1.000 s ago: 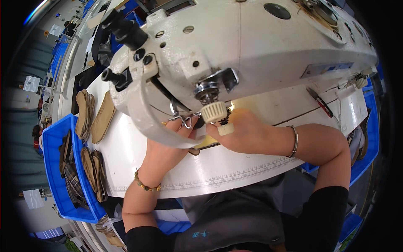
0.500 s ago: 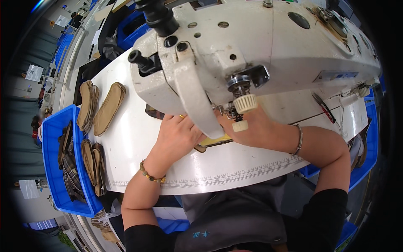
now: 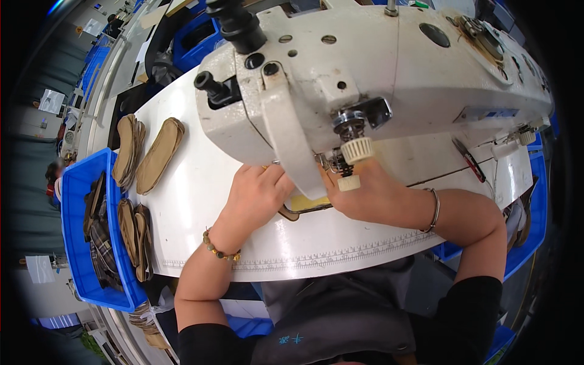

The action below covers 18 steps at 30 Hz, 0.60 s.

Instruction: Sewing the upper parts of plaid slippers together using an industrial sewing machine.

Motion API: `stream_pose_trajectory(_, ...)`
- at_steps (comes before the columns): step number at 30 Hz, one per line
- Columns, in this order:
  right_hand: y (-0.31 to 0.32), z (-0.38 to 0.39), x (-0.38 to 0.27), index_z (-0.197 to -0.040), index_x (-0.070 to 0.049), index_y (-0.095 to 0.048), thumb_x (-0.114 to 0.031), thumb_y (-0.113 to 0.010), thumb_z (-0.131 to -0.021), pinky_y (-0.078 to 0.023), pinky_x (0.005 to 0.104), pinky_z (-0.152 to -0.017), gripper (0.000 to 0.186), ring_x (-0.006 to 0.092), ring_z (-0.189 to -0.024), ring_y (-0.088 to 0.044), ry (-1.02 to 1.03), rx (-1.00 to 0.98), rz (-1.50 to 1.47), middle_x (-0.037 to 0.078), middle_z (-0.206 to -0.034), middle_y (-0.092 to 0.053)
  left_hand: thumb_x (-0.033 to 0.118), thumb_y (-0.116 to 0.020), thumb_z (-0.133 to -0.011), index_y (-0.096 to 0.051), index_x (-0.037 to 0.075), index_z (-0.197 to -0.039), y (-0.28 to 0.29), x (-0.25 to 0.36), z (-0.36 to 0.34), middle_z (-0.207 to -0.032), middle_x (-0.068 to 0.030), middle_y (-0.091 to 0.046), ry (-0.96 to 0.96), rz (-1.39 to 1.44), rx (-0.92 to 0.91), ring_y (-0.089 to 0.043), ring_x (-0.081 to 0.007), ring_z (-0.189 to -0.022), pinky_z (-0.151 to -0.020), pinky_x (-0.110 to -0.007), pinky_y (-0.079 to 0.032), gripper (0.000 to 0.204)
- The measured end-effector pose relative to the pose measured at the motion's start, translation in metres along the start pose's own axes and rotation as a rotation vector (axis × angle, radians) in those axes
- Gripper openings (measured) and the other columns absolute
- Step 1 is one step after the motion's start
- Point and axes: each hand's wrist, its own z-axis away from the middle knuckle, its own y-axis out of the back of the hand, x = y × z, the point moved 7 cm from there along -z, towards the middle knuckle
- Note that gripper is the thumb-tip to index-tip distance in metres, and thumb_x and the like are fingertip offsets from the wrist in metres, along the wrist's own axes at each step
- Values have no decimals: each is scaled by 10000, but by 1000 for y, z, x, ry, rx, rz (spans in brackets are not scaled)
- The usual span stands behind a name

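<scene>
A white sewing machine (image 3: 340,67) stands over a pale work table (image 3: 201,243). Below its head lies a fabric piece (image 3: 308,203) with a yellow face, a dark edge and a tan tip, mostly covered by the machine and my hands. My left hand (image 3: 258,191), its fingers bent, is on the left side of the piece. My right hand (image 3: 365,193) is closed at the piece's right side, next to the cream tension knobs (image 3: 356,149). Both sets of fingertips are hidden behind the machine head, as is the needle.
Tan sole-shaped pieces (image 3: 159,155) lie in stacks at the table's left. Beside them stands a blue bin (image 3: 109,292) holding plaid fabric (image 3: 104,252). Red-and-black thread snips (image 3: 468,159) lie right of the machine. Another blue bin (image 3: 535,213) is at the right. A printed ruler (image 3: 340,254) follows the front edge.
My left hand has shifted slightly, and the plaid edge that showed beyond it is out of sight. More of the yellow face shows between my hands. The whole view has shifted slightly.
</scene>
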Motion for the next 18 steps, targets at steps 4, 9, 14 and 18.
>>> stream_pose_trajectory(4, -4, -1, -3, -590, -80, -612, -127, -677, -628, -501, 375, -484, 89, 249, -577, -639, 28, 0, 116, 110, -644, -582, 126, -662, -687, -701, 76, -991, 2, -6, -1, -788, -9, -642, 18, 31, 120, -625, -192, -695, -653, -318, -527, 311)
stream_pose_trajectory(9, -8, 3, 0, -578, -88, -605, -125, -678, -606, -487, 377, -464, 87, 249, -573, -635, 17, 29, 109, 108, -637, -579, 121, -657, -715, -698, 77, -1012, -1, -6, 2, -841, -11, -672, 6, 24, 117, -630, -181, -687, -635, -304, -531, 303)
stream_pose_trajectory(14, -9, 3, 3, -563, -94, -594, -139, -684, -579, -473, 380, -448, 102, 255, -567, -623, 2, 74, 70, 97, -628, -557, 120, -655, -727, -697, 75, -1018, -4, -5, 1, -886, -19, -694, -3, 32, 84, -627, -179, -666, -606, -299, -530, 297)
stream_pose_trajectory(18, 0, 4, 6, -551, -88, -570, -145, -687, -564, -461, 384, -438, 131, 258, -552, -606, -29, 173, -44, 90, -626, -541, 122, -654, -711, -694, 72, -985, -3, -4, 1, -839, -27, -673, 0, 45, 112, -620, -185, -643, -573, -304, -519, 281)
